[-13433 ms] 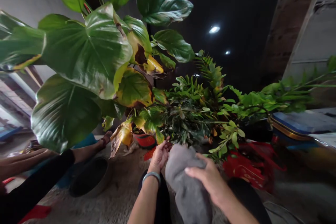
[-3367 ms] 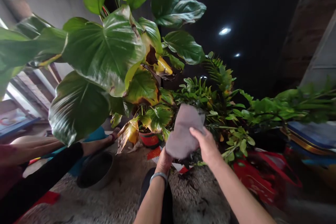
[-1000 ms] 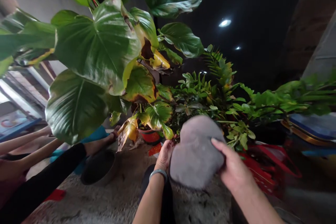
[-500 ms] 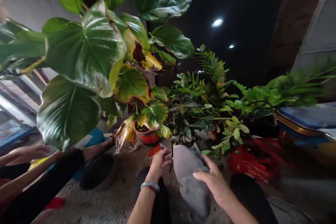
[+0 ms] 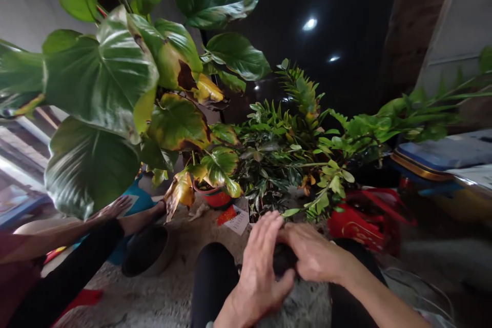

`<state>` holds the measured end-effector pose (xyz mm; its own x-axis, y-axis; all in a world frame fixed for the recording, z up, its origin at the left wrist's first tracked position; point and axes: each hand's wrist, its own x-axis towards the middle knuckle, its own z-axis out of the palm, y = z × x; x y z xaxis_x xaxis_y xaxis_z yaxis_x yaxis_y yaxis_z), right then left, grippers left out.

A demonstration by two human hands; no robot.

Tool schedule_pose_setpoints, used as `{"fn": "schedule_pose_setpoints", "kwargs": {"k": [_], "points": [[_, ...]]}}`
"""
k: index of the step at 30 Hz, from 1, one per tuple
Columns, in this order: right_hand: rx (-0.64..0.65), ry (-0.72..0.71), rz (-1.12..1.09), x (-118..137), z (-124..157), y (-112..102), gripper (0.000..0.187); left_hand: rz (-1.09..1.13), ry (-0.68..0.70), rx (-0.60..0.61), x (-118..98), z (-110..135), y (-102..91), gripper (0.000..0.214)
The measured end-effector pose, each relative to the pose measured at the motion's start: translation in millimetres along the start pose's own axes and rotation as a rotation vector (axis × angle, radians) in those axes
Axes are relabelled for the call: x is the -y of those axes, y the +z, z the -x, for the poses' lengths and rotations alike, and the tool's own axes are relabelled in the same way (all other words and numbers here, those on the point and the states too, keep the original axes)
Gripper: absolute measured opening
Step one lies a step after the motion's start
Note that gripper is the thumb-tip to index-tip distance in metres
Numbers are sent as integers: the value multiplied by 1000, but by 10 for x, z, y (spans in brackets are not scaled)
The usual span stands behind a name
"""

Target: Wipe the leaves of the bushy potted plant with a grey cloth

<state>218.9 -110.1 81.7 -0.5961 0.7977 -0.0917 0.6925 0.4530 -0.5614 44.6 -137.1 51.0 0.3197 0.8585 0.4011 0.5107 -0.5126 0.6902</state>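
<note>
left hand [image 5: 261, 261] and right hand [image 5: 319, 253] close together, dark rounded item [image 5: 283, 259] showing between them.
your left fingers run nearly straight, thumb spread; your right fingers bend, tips partly hidden. can't tell if either grips the item. beyond, white printed card [image 5: 239, 220] near red pot [image 5: 217, 199].

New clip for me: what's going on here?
Someone is low to the ground, facing leafy plants. Their left hand is held fairly flat close to the right hand, with a dark thing partly hidden between them; I can't tell what it is. Another person's hand and a dark tub are to the left.
</note>
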Motion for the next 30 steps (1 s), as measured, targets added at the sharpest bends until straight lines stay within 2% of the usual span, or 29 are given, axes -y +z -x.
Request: {"fn": "schedule_pose_setpoints", "kwargs": {"k": [3, 4, 6, 9, 12, 15, 19, 21, 23, 24, 25, 27, 29, 30], "points": [[131, -73, 31, 116, -19, -91, 54, 98, -252, 333, -111, -94, -13, 109], [165, -79, 43, 145, -32, -110, 51, 164, -329, 398, -130, -121, -7, 116], [221, -68, 76, 183, -62, -134, 48, 330, -413, 428, -145, -152, 27, 123], [250, -26, 111, 185, -99, -134, 39, 528, -456, 338, -126, -143, 101, 121], [196, -11, 99, 132, -129, -78, 32, 609, -487, 288, -93, -109, 158, 116], [151, -19, 73, 64, -170, 22, 25, 687, -520, 259, -87, -86, 202, 103], [162, -9, 9, 48, -209, 82, 18, 769, -596, 227, -78, -61, 256, 87], [69, -11, -72, 45, -206, 29, 22, 772, -645, 207, -31, -36, 251, 80], [-122, 6, -205, -25, -194, -56, 23, 798, -707, 164, 42, 3, 203, 75], [-226, 40, -274, -102, -187, -91, 18, 832, -743, 140, 79, 25, 160, 73], [-323, 94, -330, -211, -181, -108, 13, 878, -779, 115, 112, 46, 106, 70], [-477, 264, -382, -504, -177, -71, 29, 960, -824, 31, 151, 64, -32, 62], [-533, 440, -393, -832, -193, 59, 44, 985, -825, -117, 146, 23, -196, 58], [-504, 481, -418, -978, -212, 143, 47, 975, -812, -207, 127, -31, -281, 58]]}}
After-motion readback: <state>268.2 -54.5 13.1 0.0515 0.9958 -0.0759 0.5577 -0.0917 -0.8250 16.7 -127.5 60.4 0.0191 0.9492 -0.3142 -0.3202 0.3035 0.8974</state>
